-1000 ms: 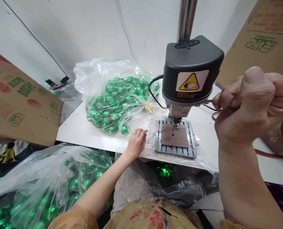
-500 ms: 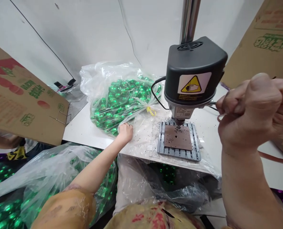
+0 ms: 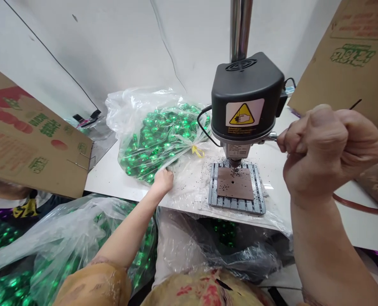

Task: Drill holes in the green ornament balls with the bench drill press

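Observation:
On the right, my right hand (image 3: 322, 144) is wrapped round the feed lever (image 3: 269, 137) of a small bench drill press (image 3: 246, 91). Its drill chuck (image 3: 235, 162) points down at a brown square plate (image 3: 236, 191), which has a dark hole and dark chips on it. The plate lies on the grey slotted base (image 3: 259, 204). My left hand (image 3: 164, 179) is closed at the front edge of a clear plastic bag (image 3: 125, 112) full of shiny green balls (image 3: 159, 131). Its fingertips are hidden, so I cannot make out what they hold.
Cardboard boxes stand at left (image 3: 42, 136) and right (image 3: 319, 80). Another clear bag (image 3: 77, 225) of green balls lies below the white table (image 3: 102, 180) at left. A yellow tie (image 3: 198, 151) closes the table bag. Another person's arm (image 3: 7, 190) shows far left.
The view has shifted slightly, with the drill press now further left in the picture. My left hand has turned a little at the bag's edge. The right hand keeps its grip on the lever.

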A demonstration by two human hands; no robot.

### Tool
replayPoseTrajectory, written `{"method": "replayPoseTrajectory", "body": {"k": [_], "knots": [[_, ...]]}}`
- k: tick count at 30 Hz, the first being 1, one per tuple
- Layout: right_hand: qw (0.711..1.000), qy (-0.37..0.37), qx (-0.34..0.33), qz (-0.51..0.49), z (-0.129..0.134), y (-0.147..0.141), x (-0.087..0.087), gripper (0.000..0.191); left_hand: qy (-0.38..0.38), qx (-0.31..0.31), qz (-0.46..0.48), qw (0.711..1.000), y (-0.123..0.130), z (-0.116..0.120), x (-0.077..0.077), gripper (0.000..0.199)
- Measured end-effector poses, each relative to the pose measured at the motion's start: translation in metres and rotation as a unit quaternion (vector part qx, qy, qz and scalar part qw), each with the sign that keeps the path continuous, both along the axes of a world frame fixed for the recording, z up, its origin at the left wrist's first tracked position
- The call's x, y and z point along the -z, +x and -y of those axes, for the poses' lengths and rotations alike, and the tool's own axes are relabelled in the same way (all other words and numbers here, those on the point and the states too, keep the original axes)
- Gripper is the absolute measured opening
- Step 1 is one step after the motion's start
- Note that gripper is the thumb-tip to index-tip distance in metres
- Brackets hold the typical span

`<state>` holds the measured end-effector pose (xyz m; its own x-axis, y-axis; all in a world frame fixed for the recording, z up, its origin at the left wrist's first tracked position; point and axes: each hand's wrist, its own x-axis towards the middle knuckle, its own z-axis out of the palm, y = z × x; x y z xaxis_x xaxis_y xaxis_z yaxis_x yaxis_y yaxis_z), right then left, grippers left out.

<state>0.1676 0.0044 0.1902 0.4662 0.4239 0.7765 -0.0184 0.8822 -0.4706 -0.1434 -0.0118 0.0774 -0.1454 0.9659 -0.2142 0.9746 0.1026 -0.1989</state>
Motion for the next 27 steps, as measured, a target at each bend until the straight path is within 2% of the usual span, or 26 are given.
{"method": "replayPoseTrajectory", "body": {"k": [3,5,6,7,9,11,12,13,14,16,18,23,27], "knots": [[1.000,0.003,0.002,0.007,0.001,-0.001,0.000,0.053,0.036,0.002,0.028,0.999,-0.004,0.002,-0.007,0.034],[1.000,0.006,0.001,0.011,0.001,-0.001,0.000,0.052,0.107,0.017,0.177,0.978,0.000,0.005,-0.008,0.041],[1.000,0.008,0.003,0.010,0.001,-0.001,0.000,0.052,0.137,0.020,0.296,0.945,0.006,0.008,-0.007,0.045],[1.000,0.008,0.006,0.008,0.000,-0.001,0.001,0.051,0.154,0.016,0.425,0.892,0.014,0.010,-0.005,0.049],[1.000,0.008,0.015,0.000,0.000,-0.002,0.001,0.050,0.143,-0.012,0.637,0.757,0.034,0.014,0.003,0.057],[1.000,0.008,0.015,-0.004,0.000,-0.003,0.001,0.050,0.114,-0.056,0.759,0.638,0.057,0.014,0.011,0.060],[1.000,0.007,0.011,-0.006,0.000,-0.003,0.001,0.049,0.111,-0.079,0.792,0.595,0.068,0.013,0.016,0.060],[1.000,0.007,0.007,-0.008,0.000,-0.003,0.001,0.048,0.112,-0.098,0.813,0.563,0.078,0.010,0.019,0.060],[1.000,0.003,0.004,-0.009,0.000,-0.002,0.000,0.047,0.117,-0.112,0.824,0.543,0.087,0.007,0.022,0.059],[1.000,0.003,0.000,-0.006,0.000,-0.001,0.000,0.048,0.130,-0.117,0.830,0.529,0.101,0.000,0.027,0.057],[1.000,0.016,-0.006,0.001,-0.002,0.000,0.000,0.051,0.143,-0.108,0.828,0.532,0.112,-0.007,0.030,0.062],[0.998,0.048,-0.029,0.013,-0.006,0.003,0.002,0.054,0.157,-0.066,0.813,0.556,0.130,-0.015,0.043,0.064],[0.999,0.037,-0.025,0.011,-0.006,0.003,0.003,0.052,0.147,-0.008,0.801,0.580,0.137,-0.018,0.058,0.066]]}}
